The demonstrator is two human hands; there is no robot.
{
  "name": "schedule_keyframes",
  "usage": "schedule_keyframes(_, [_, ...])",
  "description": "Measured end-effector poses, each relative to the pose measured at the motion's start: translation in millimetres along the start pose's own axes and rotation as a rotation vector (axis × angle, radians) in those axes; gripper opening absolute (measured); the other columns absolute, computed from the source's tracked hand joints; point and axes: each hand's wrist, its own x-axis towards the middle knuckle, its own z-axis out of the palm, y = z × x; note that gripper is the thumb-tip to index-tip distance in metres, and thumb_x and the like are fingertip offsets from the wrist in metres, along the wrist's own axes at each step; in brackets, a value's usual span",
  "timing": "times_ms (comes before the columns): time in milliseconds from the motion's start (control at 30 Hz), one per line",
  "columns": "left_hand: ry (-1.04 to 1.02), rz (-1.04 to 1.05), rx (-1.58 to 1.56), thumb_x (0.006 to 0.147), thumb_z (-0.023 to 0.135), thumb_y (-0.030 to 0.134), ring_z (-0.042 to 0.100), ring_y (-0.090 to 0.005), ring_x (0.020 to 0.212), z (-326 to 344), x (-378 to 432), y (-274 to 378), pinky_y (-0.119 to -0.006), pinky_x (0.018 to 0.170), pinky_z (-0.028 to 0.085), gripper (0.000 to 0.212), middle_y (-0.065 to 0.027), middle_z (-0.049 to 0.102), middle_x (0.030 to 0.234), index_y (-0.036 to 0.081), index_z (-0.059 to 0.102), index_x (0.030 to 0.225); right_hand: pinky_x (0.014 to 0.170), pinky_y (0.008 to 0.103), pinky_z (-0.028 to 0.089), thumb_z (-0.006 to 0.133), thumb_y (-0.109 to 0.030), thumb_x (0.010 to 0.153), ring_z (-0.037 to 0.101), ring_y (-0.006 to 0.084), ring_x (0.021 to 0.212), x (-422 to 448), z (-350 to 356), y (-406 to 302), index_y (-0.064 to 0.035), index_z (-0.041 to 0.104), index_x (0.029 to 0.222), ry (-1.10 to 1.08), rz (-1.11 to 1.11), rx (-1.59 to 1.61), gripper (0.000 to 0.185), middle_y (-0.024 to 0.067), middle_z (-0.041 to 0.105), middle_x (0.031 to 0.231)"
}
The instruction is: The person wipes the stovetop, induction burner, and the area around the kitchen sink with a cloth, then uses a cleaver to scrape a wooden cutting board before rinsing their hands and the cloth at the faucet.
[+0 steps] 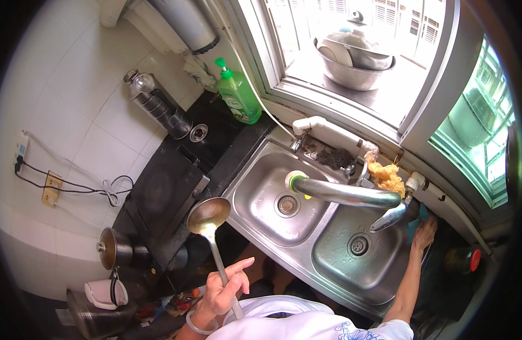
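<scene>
My left hand (222,289) grips the handle of a metal ladle (209,216), its bowl raised and tilted, with the index finger pointing out. The ladle is in front of the left edge of a double-bowl stainless steel sink (324,225). At the far right corner of the sink, my right hand (425,233) is on a blue-green cloth (416,223), fingers partly hidden. Above the sink arches a thick metal faucet (350,193); its spout reaches over the left bowl. A chrome tap lever (389,216) is close to my right hand.
A green pump bottle (239,95) stands behind the black counter (227,161). Behind the faucet are a dark scouring pad (334,158) and a yellow loofah-like scrubber (387,177). Metal basins (354,72) sit outside the window. A red-lidded jar (467,260) is at far right.
</scene>
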Motion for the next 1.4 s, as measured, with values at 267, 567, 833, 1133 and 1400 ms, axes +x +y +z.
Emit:
schedule_keyframes(267, [0.001, -0.247, -0.237, 0.092, 0.036, 0.015, 0.042, -0.0072, 0.048, 2.2, -16.2, -10.9, -0.020, 0.047, 0.035, 0.038, 0.0001, 0.046, 0.053, -0.008, 0.048, 0.120, 0.061, 0.0472, 0.051, 0.050, -0.018, 0.079, 0.063, 0.0355, 0.071, 25.2, -3.2, 53.5, -0.0067, 0.058, 0.087, -0.325, 0.137, -0.195, 0.016, 0.0157, 0.064, 0.079])
schedule_keyframes(567, [0.087, -0.315, -0.525, 0.097, 0.031, 0.024, 0.039, -0.0099, 0.043, -9.0, -38.2, -25.5, -0.024, 0.047, 0.035, 0.044, -0.0014, 0.043, 0.048, -0.010, 0.043, 0.122, 0.063, 0.0456, 0.052, 0.048, -0.021, 0.079, 0.064, 0.0358, 0.074, 24.2, -13.5, 43.9, -0.0037, 0.061, 0.081, -0.406, 0.066, -0.203, 0.021, 0.0154, 0.065, 0.083])
schedule_keyframes(833, [0.200, -0.352, -0.672, 0.098, 0.023, 0.034, 0.036, -0.0108, 0.040, -20.4, -43.5, -33.2, -0.027, 0.050, 0.037, 0.052, -0.0013, 0.039, 0.046, -0.011, 0.047, 0.113, 0.066, 0.0464, 0.050, 0.048, -0.020, 0.078, 0.062, 0.0358, 0.079, 13.3, -25.9, 44.6, -0.0060, 0.062, 0.085, -0.391, -0.041, -0.209, 0.021, 0.0167, 0.063, 0.088])
schedule_keyframes(1133, [0.138, -0.425, -0.358, 0.098, 0.023, 0.038, 0.040, -0.0086, 0.041, -30.8, -72.2, -32.9, -0.022, 0.043, 0.036, 0.054, -0.0013, 0.044, 0.048, -0.007, 0.053, 0.104, 0.068, 0.0454, 0.051, 0.051, -0.022, 0.078, 0.062, 0.0358, 0.083, 12.7, -18.4, 49.0, -0.0064, 0.062, 0.089, -0.500, -0.051, -0.222, 0.022, 0.0160, 0.064, 0.091])
schedule_keyframes(1400, [0.246, -0.502, -0.083, 0.096, 0.037, 0.021, 0.043, -0.0077, 0.041, -22.8, -69.8, -29.9, -0.022, 0.040, 0.033, 0.029, -0.0018, 0.046, 0.050, -0.001, 0.055, 0.095, 0.069, 0.0432, 0.052, 0.060, -0.028, 0.074, 0.064, 0.0320, 0.083, 14.0, -66.4, 5.7, -0.0089, 0.066, 0.084, -0.555, 0.054, -0.272, 0.023, 0.0131, 0.066, 0.090])
